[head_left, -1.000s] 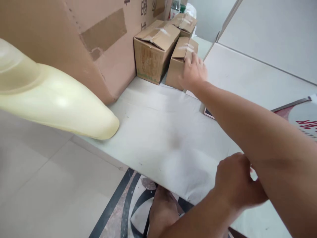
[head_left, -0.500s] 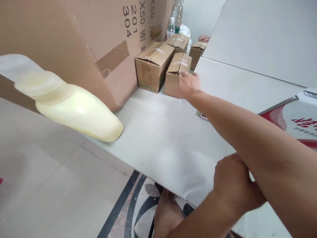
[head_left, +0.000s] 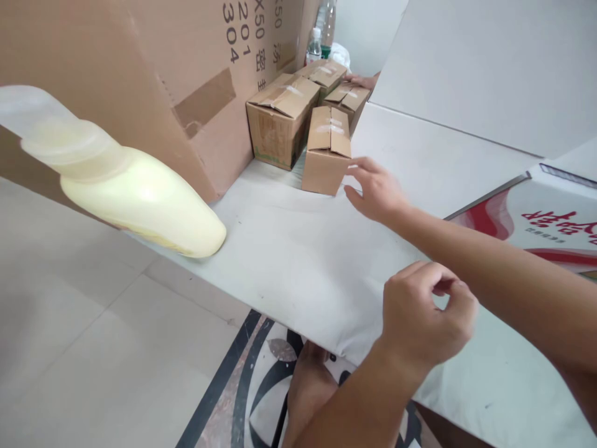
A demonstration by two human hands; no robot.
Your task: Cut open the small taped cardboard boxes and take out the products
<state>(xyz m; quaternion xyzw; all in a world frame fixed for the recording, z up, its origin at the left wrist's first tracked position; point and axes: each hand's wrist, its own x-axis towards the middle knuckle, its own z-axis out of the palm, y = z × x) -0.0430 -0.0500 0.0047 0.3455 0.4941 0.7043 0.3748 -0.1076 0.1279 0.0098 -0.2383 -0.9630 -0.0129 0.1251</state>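
My right hand [head_left: 375, 190] is just right of the front small cardboard box [head_left: 326, 171], its fingers apart and holding nothing. Its fingertips are close to the box's side; whether they touch it I cannot tell. Nearer to me, my left hand [head_left: 422, 314] hovers over the white table [head_left: 289, 249], fingers curled in and thumb bent toward them, with nothing visible in the gap. Behind the front box are a wider cardboard box [head_left: 275, 137], a back box [head_left: 326, 71] and another small box [head_left: 347, 96], all with taped flaps. Another person's hand [head_left: 361, 81] rests by the back boxes.
A big printed carton [head_left: 186, 74] stands along the left. A pale yellow bottle-shaped object [head_left: 144, 199] juts in at the left, near the table's edge. Plastic bottles [head_left: 321, 37] stand at the back. A red and white carton [head_left: 527, 218] is on the right, below a white panel [head_left: 476, 68].
My right hand has come off the front box and drawn back, fingers spreading. The other person's box has moved left against the others. My left hand has emerged from beneath my right forearm.
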